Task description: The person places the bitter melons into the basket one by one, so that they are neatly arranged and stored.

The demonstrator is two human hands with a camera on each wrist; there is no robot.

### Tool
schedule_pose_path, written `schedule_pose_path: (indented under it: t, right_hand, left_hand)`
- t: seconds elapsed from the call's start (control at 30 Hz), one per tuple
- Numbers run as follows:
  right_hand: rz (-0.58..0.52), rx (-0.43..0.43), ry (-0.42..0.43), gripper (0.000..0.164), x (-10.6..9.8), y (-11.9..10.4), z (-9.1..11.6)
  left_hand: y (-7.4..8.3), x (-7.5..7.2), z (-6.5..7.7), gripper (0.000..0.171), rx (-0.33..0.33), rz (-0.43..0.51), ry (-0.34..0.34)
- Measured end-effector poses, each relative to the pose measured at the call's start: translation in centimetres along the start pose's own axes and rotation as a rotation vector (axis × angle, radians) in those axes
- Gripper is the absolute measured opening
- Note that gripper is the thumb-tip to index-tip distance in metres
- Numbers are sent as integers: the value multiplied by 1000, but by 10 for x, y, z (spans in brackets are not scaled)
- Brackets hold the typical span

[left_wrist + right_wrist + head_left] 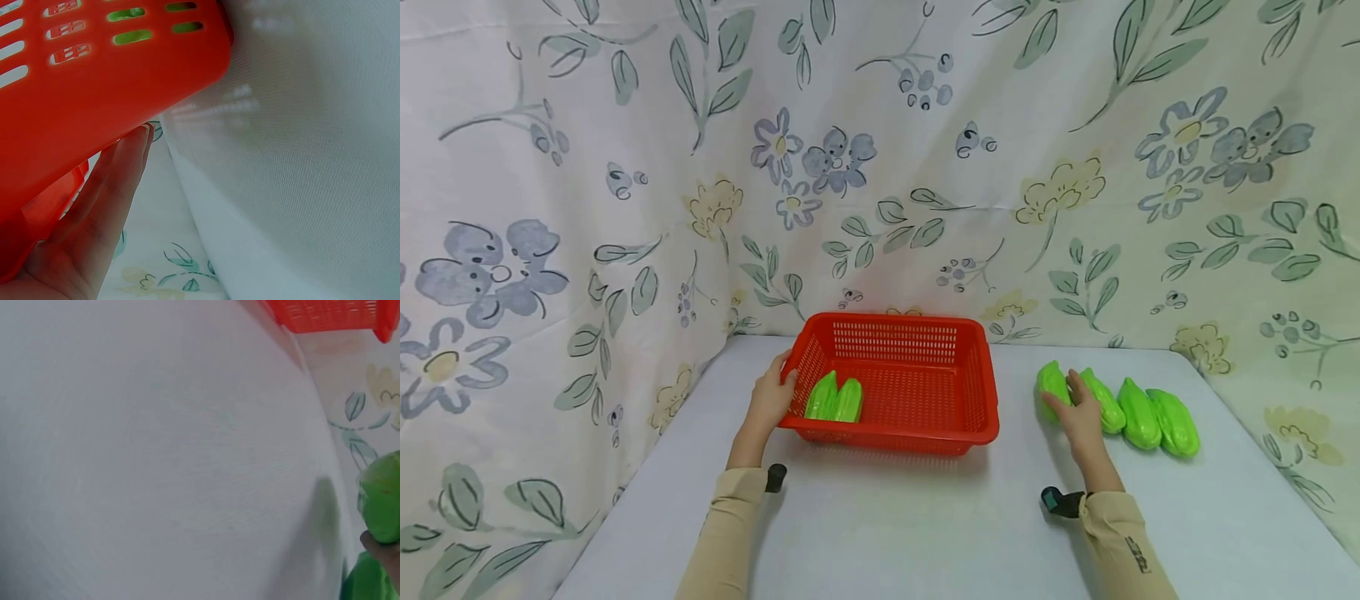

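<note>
My left hand [769,398] grips the left rim of a red plastic basket [891,435], thumb on the inner side. In the left wrist view its fingers [119,181] lie along the outside of the basket wall. Two glossy, ribbed green vegetables [848,402] lie in the basket's left end. At the right, my right hand [1082,417] holds another green vegetable [1051,385] between thumb and fingers. The right wrist view shows this held vegetable [382,499] above the white surface, with the thumb [381,550] against its lower side; the other fingers are out of that view.
Three more green vegetables [1138,412] lie in a slanting row right of my right hand. They rest on a white table [895,525]. A flowered cloth [880,167] hangs behind the table and along its sides. Each wrist carries a small black camera [1062,502].
</note>
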State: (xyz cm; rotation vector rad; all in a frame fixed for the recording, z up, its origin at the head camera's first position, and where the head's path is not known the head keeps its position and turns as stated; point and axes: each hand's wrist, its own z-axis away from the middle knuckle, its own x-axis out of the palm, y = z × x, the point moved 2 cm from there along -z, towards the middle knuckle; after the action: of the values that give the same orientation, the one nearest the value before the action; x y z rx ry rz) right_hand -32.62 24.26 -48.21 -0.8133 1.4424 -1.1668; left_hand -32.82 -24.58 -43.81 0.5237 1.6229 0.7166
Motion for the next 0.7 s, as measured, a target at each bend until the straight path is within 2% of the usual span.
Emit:
schedule_pose_path:
  t: [0.7]
  right_hand:
    - [-77, -53, 44, 77, -2, -38, 8]
  left_hand:
    - [-2, 1, -1, 51, -8, 12, -9]
